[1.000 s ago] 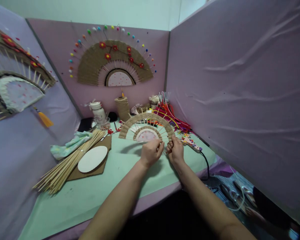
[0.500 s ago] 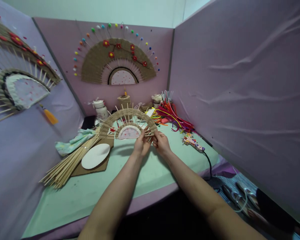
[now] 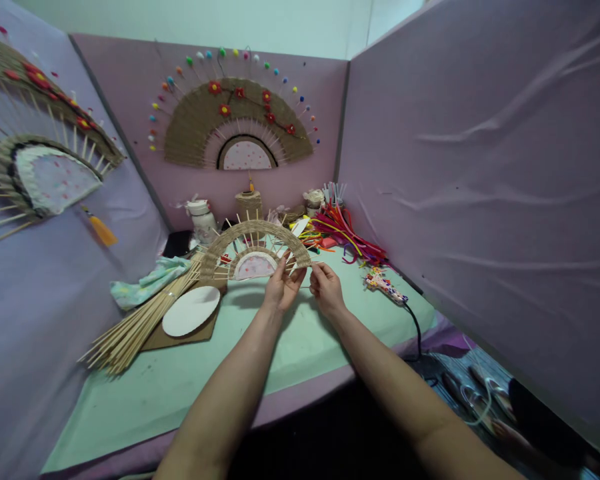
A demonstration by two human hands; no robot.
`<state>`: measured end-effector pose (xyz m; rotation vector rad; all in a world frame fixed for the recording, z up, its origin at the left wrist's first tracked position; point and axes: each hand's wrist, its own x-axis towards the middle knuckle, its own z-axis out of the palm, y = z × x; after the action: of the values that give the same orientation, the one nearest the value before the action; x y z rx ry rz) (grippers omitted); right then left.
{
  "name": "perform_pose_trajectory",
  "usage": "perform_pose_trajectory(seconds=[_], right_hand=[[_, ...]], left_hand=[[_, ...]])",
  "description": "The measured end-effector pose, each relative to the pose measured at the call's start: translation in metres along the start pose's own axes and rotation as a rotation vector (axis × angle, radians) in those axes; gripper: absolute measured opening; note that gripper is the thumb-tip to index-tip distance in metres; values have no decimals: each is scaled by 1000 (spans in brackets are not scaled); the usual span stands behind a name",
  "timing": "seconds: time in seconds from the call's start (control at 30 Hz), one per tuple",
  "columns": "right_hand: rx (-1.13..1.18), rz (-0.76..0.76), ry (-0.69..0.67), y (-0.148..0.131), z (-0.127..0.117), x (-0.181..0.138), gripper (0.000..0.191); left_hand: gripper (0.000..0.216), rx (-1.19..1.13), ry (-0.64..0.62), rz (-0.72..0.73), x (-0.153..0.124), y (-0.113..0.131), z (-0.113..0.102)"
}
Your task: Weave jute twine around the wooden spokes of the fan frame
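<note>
A small half-round fan (image 3: 254, 230) of light sticks and woven brown twine is held above the table. Its centre is a pale half disc (image 3: 255, 267) with a pinkish print. My left hand (image 3: 283, 287) grips the fan near its lower right, thumb in front, other fingers partly behind. At the right end of the woven band, my right hand (image 3: 326, 288) is closed in a pinch. A thin strand seems to run by its fingertips; exactly what they hold is too small to make out.
Left on the table are a bundle of sticks (image 3: 145, 320), a white oval card (image 3: 191, 312) and a cloth (image 3: 150, 283). Behind stand a white bottle (image 3: 201, 220) and a twine roll (image 3: 249, 204). Coloured pipe cleaners (image 3: 353, 233) and a corded glue gun (image 3: 386, 287) lie right.
My right hand has drawn slightly right and down from the fan's end, its fingers still pinched. My left hand keeps its hold, and the fan has barely shifted.
</note>
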<state>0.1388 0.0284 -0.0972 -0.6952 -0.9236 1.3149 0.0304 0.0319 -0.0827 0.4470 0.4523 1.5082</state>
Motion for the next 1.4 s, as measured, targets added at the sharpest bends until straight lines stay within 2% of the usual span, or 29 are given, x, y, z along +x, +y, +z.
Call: perform_pose_trajectory(seconds=[0.4,0.57,0.9,1.23,1.4], right_hand=[[-119,-62,23,3,-4,0,30],[-143,-106,21,4,-2,-2,27],[-387,-236,2,0,-1,-9,22],[-457,-274,122,2,-13,-5,19],[-568,-364,176,0,-20,-1,19]], left_hand=[[17,108,25,-40,-6,-6,3],[24,118,15,-55,-5,-9,2],[23,152,15,-5,-4,-7,2],[18,208,32,-174,-3,-2,-3],[15,224,34,-259,-3,0,-4]])
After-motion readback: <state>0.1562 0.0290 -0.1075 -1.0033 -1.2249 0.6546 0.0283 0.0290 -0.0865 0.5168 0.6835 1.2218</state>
